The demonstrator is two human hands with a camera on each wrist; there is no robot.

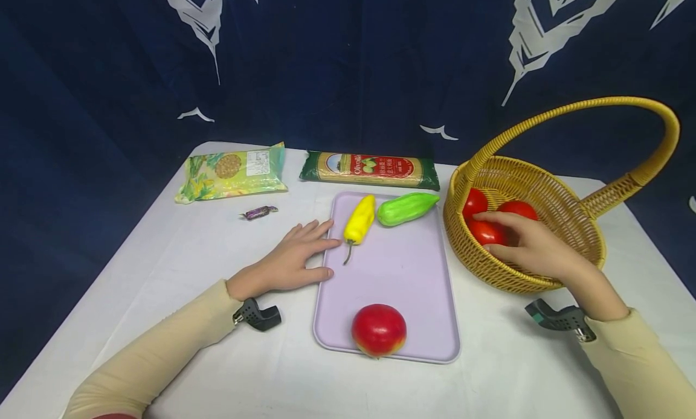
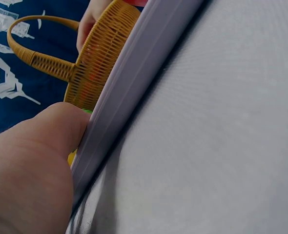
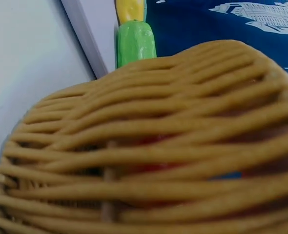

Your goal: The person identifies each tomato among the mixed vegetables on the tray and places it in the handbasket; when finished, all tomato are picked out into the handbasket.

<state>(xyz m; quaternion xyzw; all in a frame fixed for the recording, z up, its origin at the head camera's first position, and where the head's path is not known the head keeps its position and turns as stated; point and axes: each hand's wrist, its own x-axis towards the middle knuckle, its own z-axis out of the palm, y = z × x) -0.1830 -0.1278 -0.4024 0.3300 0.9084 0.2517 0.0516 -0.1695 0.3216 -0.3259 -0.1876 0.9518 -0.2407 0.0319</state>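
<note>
My left hand (image 1: 296,259) lies with spread, straight fingers at the left rim of a lilac tray (image 1: 402,280). On the tray are a yellow pepper (image 1: 360,221), a bumpy green vegetable (image 1: 406,209) and, at the near edge, a round red fruit (image 1: 379,329) with a yellowish underside. My right hand (image 1: 535,244) reaches into a wicker basket (image 1: 489,268), its thumb and fingers curved about a red tomato (image 1: 486,230). Two other tomatoes, one farther left (image 1: 475,203) and one behind the fingers (image 1: 519,209), sit beside it. In the right wrist view, basket weave (image 3: 149,161) hides most of that hand.
Along the back of the white table (image 1: 217,358) lie a green-yellow packet (image 1: 234,172) and a long spaghetti packet (image 1: 370,169). A small purple wrapped candy (image 1: 259,212) is left of the tray. The basket's tall handle (image 1: 598,102) arches over its opening.
</note>
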